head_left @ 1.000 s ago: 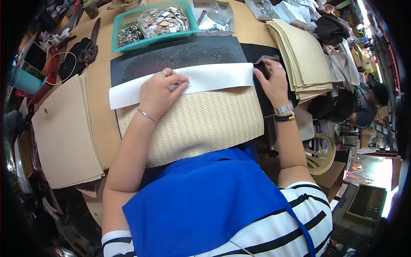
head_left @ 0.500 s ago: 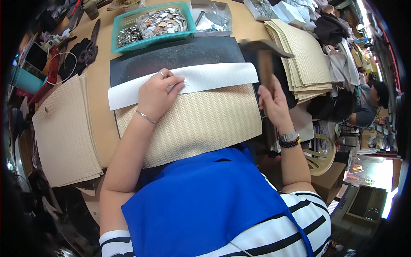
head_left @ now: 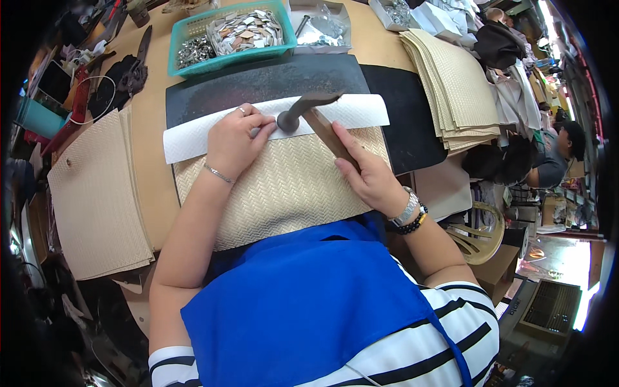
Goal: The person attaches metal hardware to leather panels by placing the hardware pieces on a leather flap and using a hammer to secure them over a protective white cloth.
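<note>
My right hand (head_left: 371, 174) is closed round the wooden handle of a hammer (head_left: 332, 134). Its dark metal head is down at the white flap (head_left: 187, 143) of a beige woven-pattern sheet (head_left: 296, 184). That flap is the sheet's far edge, folded back toward me. Just left of the hammer head, my left hand (head_left: 238, 135) rests on the fold with thumb and forefinger pinched together. What the fingertips hold is hidden by the fingers and the hammer head. Beneath the sheet is a dark, worn board (head_left: 264, 79).
A teal basket (head_left: 232, 66) beyond the board holds small metal parts and tan-and-white pieces. Beside it sits a white box (head_left: 348, 26) with hardware. Beige sheets are stacked at left (head_left: 97, 200) and right (head_left: 451, 84). A black mat (head_left: 412, 116) lies right of the board.
My right hand has swung the hammer leftward from beside the sheet to the fold at my left fingertips. A small light-coloured piece seen there before is now covered. The left hand stays put.
</note>
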Demonstrator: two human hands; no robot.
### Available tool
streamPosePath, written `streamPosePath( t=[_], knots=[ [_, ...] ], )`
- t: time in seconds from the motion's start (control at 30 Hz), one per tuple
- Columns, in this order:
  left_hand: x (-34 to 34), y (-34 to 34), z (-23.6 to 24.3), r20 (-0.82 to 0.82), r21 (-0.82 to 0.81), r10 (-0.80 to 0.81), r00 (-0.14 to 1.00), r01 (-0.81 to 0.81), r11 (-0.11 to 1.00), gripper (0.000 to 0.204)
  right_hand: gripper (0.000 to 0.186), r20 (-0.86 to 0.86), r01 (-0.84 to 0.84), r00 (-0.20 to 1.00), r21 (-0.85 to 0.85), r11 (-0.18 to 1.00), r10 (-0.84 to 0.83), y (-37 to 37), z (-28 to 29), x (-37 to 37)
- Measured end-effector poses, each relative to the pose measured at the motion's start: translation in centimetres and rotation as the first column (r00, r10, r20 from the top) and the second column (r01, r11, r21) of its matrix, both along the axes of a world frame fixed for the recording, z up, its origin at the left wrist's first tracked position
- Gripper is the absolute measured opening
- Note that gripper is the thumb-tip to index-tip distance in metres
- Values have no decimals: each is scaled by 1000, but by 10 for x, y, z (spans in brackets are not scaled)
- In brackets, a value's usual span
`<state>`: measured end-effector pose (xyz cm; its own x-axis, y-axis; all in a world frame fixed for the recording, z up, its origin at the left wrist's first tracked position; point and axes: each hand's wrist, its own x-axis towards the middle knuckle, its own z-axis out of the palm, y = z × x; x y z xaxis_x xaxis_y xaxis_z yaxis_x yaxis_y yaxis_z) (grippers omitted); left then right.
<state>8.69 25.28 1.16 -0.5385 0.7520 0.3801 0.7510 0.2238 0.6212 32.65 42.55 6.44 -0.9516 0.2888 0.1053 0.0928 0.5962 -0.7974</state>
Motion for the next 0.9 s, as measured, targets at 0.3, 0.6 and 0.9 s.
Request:
streamPosePath(
  t=[0.3, 0.6, 0.9],
  knots=[
    [-1, 0, 0, -4, 19, -4, 1000, 4, 1000, 11, 70, -120, -29, 991, 183, 983, 51, 5, -9, -5],
    [-4, -2, -2, 32, -8, -14, 999, 14, 1000, 39, 72, 185, -102, 982, 345, 933, 39, 7, 32, -11],
    [0, -1, 11, 186, -130, 73, 980, -49, 990, 115, 70, 369, -265, 928, 564, 782, 48, -9, 79, -33]
  ],
)
